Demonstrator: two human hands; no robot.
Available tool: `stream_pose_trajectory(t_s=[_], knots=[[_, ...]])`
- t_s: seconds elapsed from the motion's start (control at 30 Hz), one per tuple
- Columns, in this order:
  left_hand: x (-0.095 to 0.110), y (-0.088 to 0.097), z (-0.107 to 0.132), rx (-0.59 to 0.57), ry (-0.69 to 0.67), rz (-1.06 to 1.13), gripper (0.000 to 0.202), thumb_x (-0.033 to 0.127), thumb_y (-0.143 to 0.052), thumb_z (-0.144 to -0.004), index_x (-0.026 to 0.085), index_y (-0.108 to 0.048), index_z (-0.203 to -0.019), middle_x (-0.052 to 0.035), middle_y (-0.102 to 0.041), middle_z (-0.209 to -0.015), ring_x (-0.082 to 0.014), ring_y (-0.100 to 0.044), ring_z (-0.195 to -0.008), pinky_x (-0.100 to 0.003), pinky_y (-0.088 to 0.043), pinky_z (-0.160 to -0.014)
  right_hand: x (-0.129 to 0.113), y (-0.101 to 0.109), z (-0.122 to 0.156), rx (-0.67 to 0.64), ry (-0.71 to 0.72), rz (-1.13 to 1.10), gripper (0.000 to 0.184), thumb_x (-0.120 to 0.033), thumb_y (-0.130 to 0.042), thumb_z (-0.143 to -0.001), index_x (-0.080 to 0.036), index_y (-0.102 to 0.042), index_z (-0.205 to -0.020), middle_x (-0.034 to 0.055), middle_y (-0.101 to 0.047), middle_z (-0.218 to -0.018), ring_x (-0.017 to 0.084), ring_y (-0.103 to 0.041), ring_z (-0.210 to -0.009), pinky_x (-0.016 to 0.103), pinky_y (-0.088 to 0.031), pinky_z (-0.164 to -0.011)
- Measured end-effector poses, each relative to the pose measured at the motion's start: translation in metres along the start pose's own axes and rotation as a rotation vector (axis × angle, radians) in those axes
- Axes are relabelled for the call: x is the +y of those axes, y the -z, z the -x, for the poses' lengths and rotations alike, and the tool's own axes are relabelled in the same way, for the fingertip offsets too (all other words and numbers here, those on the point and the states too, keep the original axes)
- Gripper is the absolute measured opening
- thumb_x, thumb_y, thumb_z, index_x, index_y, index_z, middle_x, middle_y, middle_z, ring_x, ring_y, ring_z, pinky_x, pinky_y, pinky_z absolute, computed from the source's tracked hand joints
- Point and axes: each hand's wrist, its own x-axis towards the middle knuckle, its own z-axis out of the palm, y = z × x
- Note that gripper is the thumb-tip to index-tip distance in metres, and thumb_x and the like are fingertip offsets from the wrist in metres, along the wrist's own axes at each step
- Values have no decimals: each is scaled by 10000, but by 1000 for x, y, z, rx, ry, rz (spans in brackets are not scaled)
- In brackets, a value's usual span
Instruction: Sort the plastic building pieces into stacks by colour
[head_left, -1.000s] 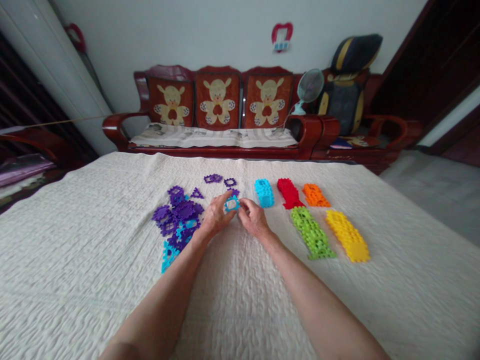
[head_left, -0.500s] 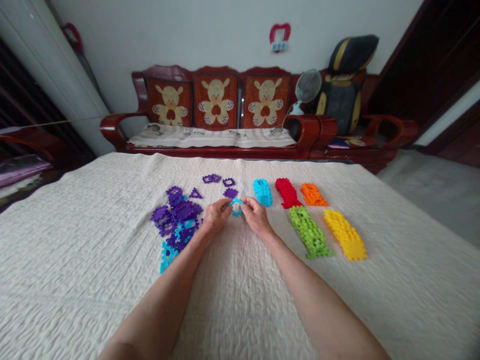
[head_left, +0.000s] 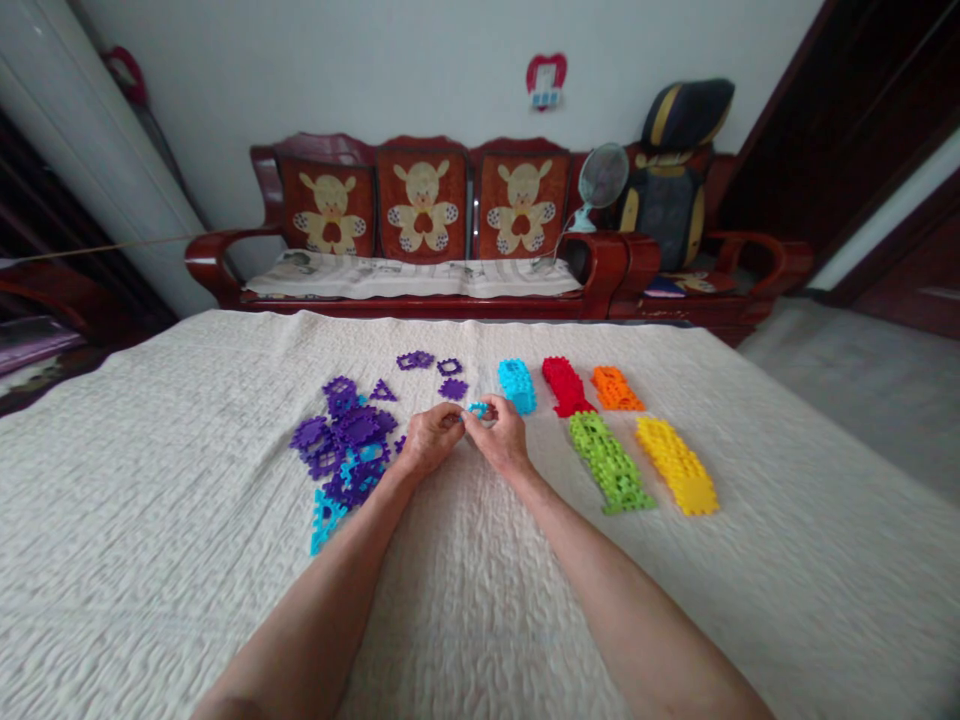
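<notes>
Both my hands meet over the middle of a cream quilted cloth (head_left: 150,520). My left hand (head_left: 429,440) and my right hand (head_left: 497,437) are closed, pinching a small blue plastic puzzle piece (head_left: 477,409) between their fingertips; most of the piece is hidden by the fingers. Left of my left hand lies a loose pile of purple and blue pieces (head_left: 346,438). A stack of blue pieces (head_left: 517,385) sits just beyond my right hand.
Sorted stacks lie to the right: red (head_left: 564,386), orange (head_left: 615,388), green (head_left: 609,464), yellow (head_left: 676,465). A few purple pieces (head_left: 415,360) lie farther back. A wooden sofa (head_left: 420,230) with bear cushions, a small fan (head_left: 598,180) and a backpack (head_left: 671,170) stand behind.
The blue piece was held flat and facing me a second ago; now it is turned edge-on and mostly covered, with my fingertips drawn closer together. The camera has shifted slightly.
</notes>
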Motion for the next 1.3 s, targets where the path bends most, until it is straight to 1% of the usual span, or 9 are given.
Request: stream_pose_trajectory(t_s=[0.17,0.23,0.33,0.53,0.73,0.87,1.03,1.17,1.3], knots=[[-1,-1,1,-18,-65,40,245,253,-599,-786,165,-724,-977,-15,-737,-795,-136,-659,-695,-220,-518,-668,4,3,-5,78,100,87,389,-422,-658,-738,-186,-615,-1044,96,-652,-1003,222,-605,-887,384,-509,-862],[-2,-1,2,45,-62,38,282,278,-587,-808,153,-719,-1024,-35,-742,-834,-139,-657,-704,-229,-520,-679,7,10,-10,159,175,148,387,-395,-651,-753,-180,-607,-1072,111,-624,-1051,242,-579,-988,409,-486,-925],[-5,0,1,151,-18,-19,297,297,-551,-846,143,-722,-1033,-34,-717,-752,-131,-616,-622,-232,-497,-632,16,23,-18,233,221,264,384,-340,-636,-766,-177,-605,-1113,120,-588,-1089,261,-533,-1079,435,-451,-980],[-10,-1,0,196,6,-56,292,289,-549,-849,155,-728,-1036,-31,-714,-734,-133,-619,-618,-228,-475,-614,32,34,-26,246,144,435,427,-286,-607,-764,-150,-606,-1169,147,-567,-1137,285,-514,-1084,449,-430,-969],[-13,-2,-1,214,-1,-67,256,250,-553,-837,166,-737,-995,-36,-746,-786,-135,-646,-652,-226,-499,-648,30,36,-25,226,79,500,472,-307,-615,-759,-153,-594,-1204,159,-559,-1182,315,-507,-1096,475,-427,-940],[-13,-2,-2,222,0,-80,251,216,-551,-839,173,-742,-997,-43,-760,-817,-142,-668,-678,-229,-519,-670,19,36,-20,242,211,451,481,-300,-605,-790,-136,-567,-1241,182,-541,-1263,324,-495,-1172,496,-414,-998],[-13,-3,-4,245,-16,-88,252,166,-544,-843,171,-750,-988,-68,-773,-914,-166,-707,-806,-256,-548,-786,10,29,-2,36,438,337,330,-177,-472,-866,-161,-591,-1173,142,-601,-1161,252,-549,-1141,405,-447,-1006],[-11,-2,-6,237,-16,-124,267,142,-527,-861,174,-750,-1004,-73,-771,-944,-171,-709,-854,-271,-550,-830,14,32,19,-160,414,458,297,-116,-487,-828,-151,-636,-1082,129,-645,-1061,242,-590,-1032,358,-468,-935],[-7,11,-11,215,31,-249,318,118,-490,-878,176,-741,-1063,-82,-758,-996,-176,-699,-907,-282,-536,-868,18,37,37,-192,365,586,239,-105,-505,-836,-157,-664,-1007,113,-658,-1025,229,-593,-952,334,-450,-869]])
